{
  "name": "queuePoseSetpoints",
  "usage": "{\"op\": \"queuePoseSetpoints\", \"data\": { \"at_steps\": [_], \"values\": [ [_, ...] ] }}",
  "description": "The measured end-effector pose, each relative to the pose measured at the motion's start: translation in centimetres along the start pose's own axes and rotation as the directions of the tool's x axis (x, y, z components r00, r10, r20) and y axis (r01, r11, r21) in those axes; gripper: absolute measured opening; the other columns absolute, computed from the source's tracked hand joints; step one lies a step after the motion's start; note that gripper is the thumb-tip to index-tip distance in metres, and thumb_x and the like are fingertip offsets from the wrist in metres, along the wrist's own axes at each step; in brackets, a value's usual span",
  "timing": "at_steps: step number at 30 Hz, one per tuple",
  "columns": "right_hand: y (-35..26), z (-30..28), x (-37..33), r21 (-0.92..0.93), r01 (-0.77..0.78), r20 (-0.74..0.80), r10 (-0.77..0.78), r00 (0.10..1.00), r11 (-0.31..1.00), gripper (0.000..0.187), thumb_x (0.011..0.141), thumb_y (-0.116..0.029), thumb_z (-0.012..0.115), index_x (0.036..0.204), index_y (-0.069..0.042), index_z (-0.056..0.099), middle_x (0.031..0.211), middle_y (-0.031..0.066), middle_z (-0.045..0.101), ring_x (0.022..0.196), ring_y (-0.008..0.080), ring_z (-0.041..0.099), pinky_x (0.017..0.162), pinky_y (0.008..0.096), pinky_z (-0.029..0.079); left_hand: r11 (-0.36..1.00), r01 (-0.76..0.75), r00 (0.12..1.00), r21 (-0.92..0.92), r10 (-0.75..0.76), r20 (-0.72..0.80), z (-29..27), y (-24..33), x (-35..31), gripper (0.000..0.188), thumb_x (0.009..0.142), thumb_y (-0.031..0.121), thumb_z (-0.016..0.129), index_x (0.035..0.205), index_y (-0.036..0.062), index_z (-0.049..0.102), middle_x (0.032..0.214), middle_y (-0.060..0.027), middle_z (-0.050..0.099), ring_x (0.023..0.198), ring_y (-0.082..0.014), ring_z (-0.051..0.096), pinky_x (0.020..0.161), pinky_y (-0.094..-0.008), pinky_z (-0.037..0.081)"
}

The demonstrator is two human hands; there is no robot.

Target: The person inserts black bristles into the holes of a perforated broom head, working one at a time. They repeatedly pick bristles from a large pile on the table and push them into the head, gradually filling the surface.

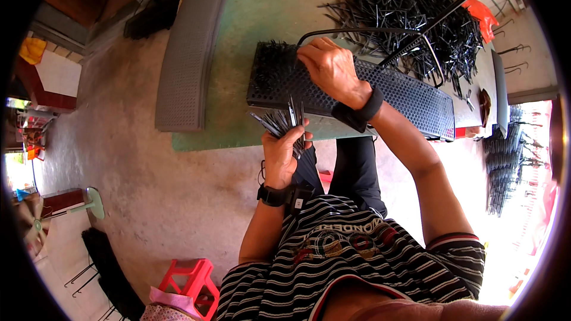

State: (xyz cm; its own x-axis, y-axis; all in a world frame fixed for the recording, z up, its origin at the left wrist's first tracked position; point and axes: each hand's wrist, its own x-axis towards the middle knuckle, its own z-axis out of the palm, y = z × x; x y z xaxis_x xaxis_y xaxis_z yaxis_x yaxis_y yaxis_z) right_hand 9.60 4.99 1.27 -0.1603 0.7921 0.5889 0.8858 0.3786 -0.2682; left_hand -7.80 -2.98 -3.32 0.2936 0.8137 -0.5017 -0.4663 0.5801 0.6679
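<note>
My left hand (279,156) is closed round a bundle of thin dark sticks (283,122), whose ends fan out above the fingers just off the table's near edge. Over a long black perforated rack (410,92) hangs my right hand (333,68), its fingers pinched together; what they hold, if anything, is hidden. Dark pieces (273,62) stand crowded in the rack's left end, beside the right fingertips. The holes on the rack's right side show bare. Behind it lies a large loose heap of similar black sticks (416,21).
A thin black frame (363,30) rises behind the rack and slants to the upper right. Grey perforated panels (187,71) are stacked at the left of the green table (256,0). A red plastic stool (193,282) stands on the floor, lower left.
</note>
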Motion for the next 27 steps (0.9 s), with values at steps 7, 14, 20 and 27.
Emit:
{"op": "queuePoseSetpoints", "data": {
  "at_steps": [7,14,20,27],
  "values": [
    [0.0,-1.2,-1.5,0.446,-0.524,0.778,-0.024,0.628,0.726,0.022,0.082,-0.018,0.064,0.079,0.004,0.065,0.06,0.0054,0.059,0.056,0.0071,0.05,0.051,0.0283,0.041,0.989,0.097,0.956,0.11,-0.123,0.268,-0.1,0.8,0.1,0.021,0.077,-0.001,0.064,0.098,-0.0043,0.06,0.091,-0.0184,0.066,0.064,-0.0197,0.063,0.053,-0.0298,0.052],
    [0.2,-0.8,-3.2,0.521,-0.541,0.628,0.133,0.767,0.66,0.021,0.083,-0.015,0.06,0.08,0.005,0.065,0.062,0.0035,0.059,0.06,0.0068,0.05,0.054,0.0266,0.041,0.989,0.098,0.937,0.111,-0.13,0.325,0.1,0.2,0.5,0.022,0.079,-0.002,0.062,0.1,-0.0036,0.06,0.091,-0.0173,0.067,0.066,-0.0205,0.064,0.055,-0.0298,0.052],
    [-0.9,-2.8,-1.8,0.367,-0.554,0.643,0.226,0.732,0.747,0.018,0.079,-0.013,0.064,0.087,0.003,0.067,0.076,0.0103,0.067,0.072,0.0154,0.061,0.066,0.0291,0.048,0.984,0.093,0.959,0.151,-0.13,0.251,-0.1,0.1,0.3,0.021,0.079,-0.003,0.059,0.099,-0.0052,0.058,0.088,-0.0153,0.066,0.068,-0.0214,0.065,0.056,-0.0292,0.05],
    [-0.1,-1.4,-2.9,0.38,-0.629,0.707,0.225,0.67,0.678,0.019,0.078,-0.014,0.067,0.085,0.003,0.066,0.072,0.0064,0.064,0.071,0.0142,0.06,0.065,0.029,0.047,0.985,0.161,0.951,0.061,-0.171,0.258,0.1,-0.2,0.6,0.022,0.079,-0.003,0.059,0.1,-0.005,0.058,0.088,-0.0156,0.066,0.072,-0.0233,0.066,0.059,-0.0306,0.052]
  ]
}}
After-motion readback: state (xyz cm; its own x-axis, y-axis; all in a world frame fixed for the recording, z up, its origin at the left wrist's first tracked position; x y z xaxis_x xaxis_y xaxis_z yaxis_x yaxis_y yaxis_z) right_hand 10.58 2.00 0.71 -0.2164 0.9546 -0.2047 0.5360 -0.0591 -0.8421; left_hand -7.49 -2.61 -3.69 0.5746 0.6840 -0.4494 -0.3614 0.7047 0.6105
